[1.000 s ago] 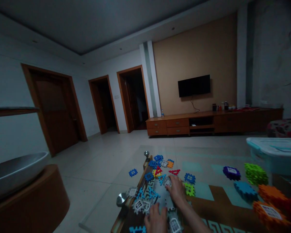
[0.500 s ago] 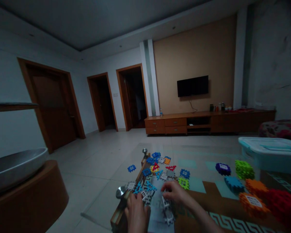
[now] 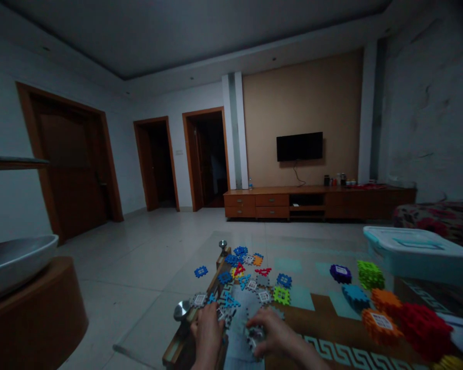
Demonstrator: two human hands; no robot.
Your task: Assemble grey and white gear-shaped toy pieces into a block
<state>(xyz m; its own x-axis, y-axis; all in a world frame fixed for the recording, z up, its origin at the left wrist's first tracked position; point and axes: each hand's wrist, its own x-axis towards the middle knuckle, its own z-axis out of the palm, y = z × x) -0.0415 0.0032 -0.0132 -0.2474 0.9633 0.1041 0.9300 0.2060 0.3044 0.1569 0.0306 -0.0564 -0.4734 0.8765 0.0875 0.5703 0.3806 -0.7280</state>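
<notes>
Over the near left edge of the glass table, my left hand (image 3: pixel 208 329) curls its fingers at a small heap of grey and white interlocking tiles (image 3: pixel 227 315). A whitish tile lies at its fingertips, partly covered by them. To its right, my right hand (image 3: pixel 274 333) is bent around a row of grey interlocking tiles (image 3: pixel 255 337), thumb at the near end and fingers at the far end. Just beyond lie a light blue triangle tile (image 3: pixel 230 299), a grey-white square tile (image 3: pixel 264 296) and a lime green tile (image 3: pixel 281 295).
Blue tiles (image 3: pixel 240 251) and red triangles (image 3: pixel 263 271) are scattered farther back. Stacks sorted by colour, purple (image 3: pixel 340 274), green (image 3: pixel 370 275), orange (image 3: pixel 381 325) and red (image 3: pixel 424 329), stand at right before a lidded teal box (image 3: pixel 416 257). Metal knobs (image 3: pixel 182 310) rise from the table's left side.
My right hand has come down and nearer, closing around the grey row from above. The left hand stays at the heap. The view has shifted slightly, tilting up and to the right.
</notes>
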